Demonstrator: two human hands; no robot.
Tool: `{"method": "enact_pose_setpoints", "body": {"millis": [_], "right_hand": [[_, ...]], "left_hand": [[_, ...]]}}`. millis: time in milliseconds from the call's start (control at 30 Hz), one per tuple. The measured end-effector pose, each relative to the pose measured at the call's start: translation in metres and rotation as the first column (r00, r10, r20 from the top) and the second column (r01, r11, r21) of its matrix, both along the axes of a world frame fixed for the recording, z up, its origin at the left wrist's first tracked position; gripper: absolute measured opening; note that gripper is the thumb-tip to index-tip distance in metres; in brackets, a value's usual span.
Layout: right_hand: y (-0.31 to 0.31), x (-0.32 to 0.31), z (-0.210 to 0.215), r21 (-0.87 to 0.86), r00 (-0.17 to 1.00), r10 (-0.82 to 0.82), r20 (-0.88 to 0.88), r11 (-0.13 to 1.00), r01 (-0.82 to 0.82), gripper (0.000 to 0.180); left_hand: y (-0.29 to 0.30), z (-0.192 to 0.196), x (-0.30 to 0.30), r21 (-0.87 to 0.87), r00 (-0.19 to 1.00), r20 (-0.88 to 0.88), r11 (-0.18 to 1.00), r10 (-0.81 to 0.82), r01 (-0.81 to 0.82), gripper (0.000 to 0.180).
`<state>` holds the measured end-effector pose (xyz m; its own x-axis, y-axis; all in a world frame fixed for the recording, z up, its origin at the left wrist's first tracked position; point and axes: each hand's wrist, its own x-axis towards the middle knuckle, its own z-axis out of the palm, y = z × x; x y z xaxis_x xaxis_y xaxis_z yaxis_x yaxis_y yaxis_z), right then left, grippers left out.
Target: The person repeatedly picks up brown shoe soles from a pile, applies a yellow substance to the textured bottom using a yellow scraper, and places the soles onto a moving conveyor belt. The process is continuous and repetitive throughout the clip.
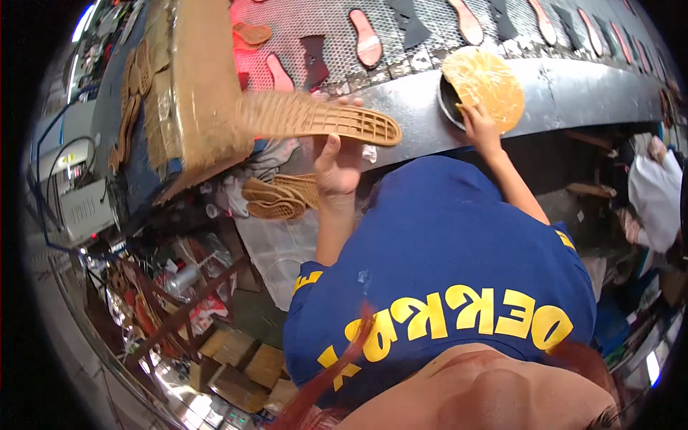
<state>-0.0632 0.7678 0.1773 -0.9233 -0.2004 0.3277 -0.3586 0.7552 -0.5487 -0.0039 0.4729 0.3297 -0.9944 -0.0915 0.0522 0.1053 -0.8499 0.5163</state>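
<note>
A tan shoe sole [358, 123], its gridded hollow side showing, lies across the fingers of my left hand [337, 168]. The thumb presses its near edge, and its far left end is smeared by motion beside the cardboard box. My right hand [481, 130] is closed at the near edge of a round dark pan [446, 107]. A crusted yellow-orange disc-shaped cover [494, 86] lies over most of the pan. Whatever the right fingers pinch there is too small to make out.
Pink insoles [367, 43] and dark cut pieces [313, 61] lie on a mesh belt [330, 21] beyond the metal ledge [566, 97]. A taped cardboard box [208, 86] stands at left. More tan soles [276, 201] are piled below my left hand.
</note>
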Motion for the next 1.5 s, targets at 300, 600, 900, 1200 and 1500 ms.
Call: {"method": "enact_pose_setpoints", "body": {"millis": [300, 600, 900, 1200, 1500], "right_hand": [[-0.003, 0.015, -0.037, 0.118, 0.998, -0.058, -0.029, 0.991, 0.061, 0.02], [0.015, -0.017, -0.031, -0.805, 0.808, 0.108, 0.58, 0.234, 0.546, 0.019], [-0.02, 0.012, 0.175, -0.942, 0.992, 0.077, -0.1, 0.314, -0.119, 0.035], [-0.041, 0.021, 0.211, -0.551, 0.926, 0.174, -0.334, 0.761, -0.342, 0.036], [-0.043, 0.02, 0.217, -0.503, 0.902, 0.228, -0.368, 0.767, -0.399, 0.031]], "left_hand": [[0.002, -0.003, -0.002, -0.608, 0.974, -0.174, 0.763, 0.143, -0.22, 0.078], [-0.011, 0.024, 0.001, -0.734, 0.889, -0.458, 0.555, 0.022, -0.392, 0.096], [0.01, 0.047, 0.018, -0.646, 0.853, -0.507, 0.6, 0.124, -0.471, 0.094], [0.027, 0.061, 0.017, -0.64, 0.864, -0.502, 0.652, 0.047, -0.407, 0.089], [0.027, 0.066, 0.009, -0.656, 0.864, -0.503, 0.668, -0.037, -0.353, 0.09]]}}
